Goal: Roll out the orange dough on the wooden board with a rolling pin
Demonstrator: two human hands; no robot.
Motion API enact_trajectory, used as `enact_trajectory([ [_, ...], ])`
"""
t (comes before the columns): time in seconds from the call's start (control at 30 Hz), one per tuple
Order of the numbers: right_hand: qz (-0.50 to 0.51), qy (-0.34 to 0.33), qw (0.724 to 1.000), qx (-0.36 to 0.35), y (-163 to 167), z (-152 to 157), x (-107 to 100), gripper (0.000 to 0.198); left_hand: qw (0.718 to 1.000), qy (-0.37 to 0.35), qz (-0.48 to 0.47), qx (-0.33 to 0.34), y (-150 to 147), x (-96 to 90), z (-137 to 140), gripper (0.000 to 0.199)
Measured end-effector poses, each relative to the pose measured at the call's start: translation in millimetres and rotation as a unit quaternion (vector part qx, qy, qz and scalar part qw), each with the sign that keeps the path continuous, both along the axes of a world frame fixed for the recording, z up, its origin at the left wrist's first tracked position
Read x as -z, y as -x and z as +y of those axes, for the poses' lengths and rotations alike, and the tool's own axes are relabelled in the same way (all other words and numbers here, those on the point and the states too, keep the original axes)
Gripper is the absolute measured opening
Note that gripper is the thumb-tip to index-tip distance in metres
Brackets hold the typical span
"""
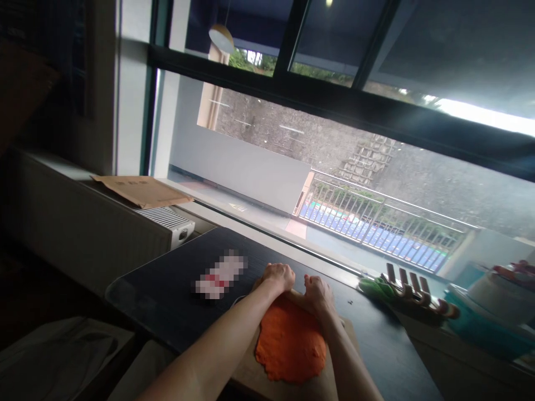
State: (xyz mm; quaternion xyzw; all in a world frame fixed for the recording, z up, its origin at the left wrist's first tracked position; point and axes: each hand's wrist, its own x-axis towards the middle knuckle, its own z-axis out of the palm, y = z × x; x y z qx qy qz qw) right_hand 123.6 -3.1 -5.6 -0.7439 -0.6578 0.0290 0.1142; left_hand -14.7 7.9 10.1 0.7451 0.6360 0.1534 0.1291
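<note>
A flattened sheet of orange dough or clay (291, 345) with an uneven edge lies on a brown board (267, 377). At its far edge is a pale wooden rolling pin (300, 299), partly covered by my hands. My left hand (277, 277) is closed over the pin's left part, and my right hand (318, 294) is closed over its right part. The fingers curl down, so their undersides are hidden. Left of the board, a blurred-out white and red item (221, 275) rests on the dark table.
The dark table (167, 289) stands against a large window. Several brown-topped utensils and a green item (376, 288) sit near the sill at right, beside a teal tub (480, 317). A brown envelope (146, 191) lies on a white radiator (179, 228) at left.
</note>
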Motion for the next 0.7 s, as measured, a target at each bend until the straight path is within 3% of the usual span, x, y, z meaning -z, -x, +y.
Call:
enact_trajectory([
  [0.27,-0.009,-0.038,0.999,0.000,11,-28,2,0.055,0.996,-0.082,0.032,0.010,4,13.2,-19,0.049],
  [0.43,-0.034,-0.047,0.997,-0.048,18,-49,2,0.053,0.988,-0.138,0.035,0.055,21,17.3,-42,0.040],
  [0.7,-0.027,0.000,0.999,-0.029,16,-34,-5,0.061,0.988,-0.124,0.058,0.074,15,14.6,-33,0.049],
])
